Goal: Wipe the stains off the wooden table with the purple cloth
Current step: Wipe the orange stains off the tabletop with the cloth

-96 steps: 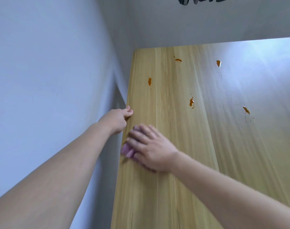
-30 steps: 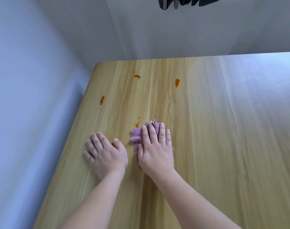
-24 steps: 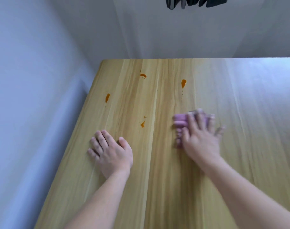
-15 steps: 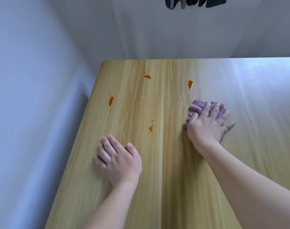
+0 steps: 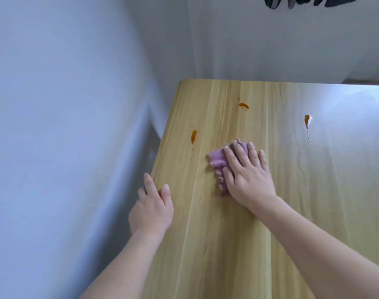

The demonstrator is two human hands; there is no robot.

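A person's right hand (image 5: 246,178) is pressing the purple cloth (image 5: 219,162) flat, fingers spread, mid-surface (image 5: 205,244), while the left hand (image 5: 151,210) is bracing, open, at the edge. Three orange stains (image 5: 193,136) are remaining; the next stroke likely calls for pushing toward the nearest.

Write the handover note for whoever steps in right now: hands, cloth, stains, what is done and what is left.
Right hand: flat, fingers spread, pressing the crumpled purple cloth onto the light wooden table; not gripping it.
Left hand: empty, resting at the table's left edge.
Stains in view: three orange ones, untouched. One near the left edge, just left of the cloth; one further back in the middle; one to the right with small drips below it.
Done: the near part of the table shows no stains.
Left: wipe those three; the left one is closest. Any mark under the cloth is hidden.
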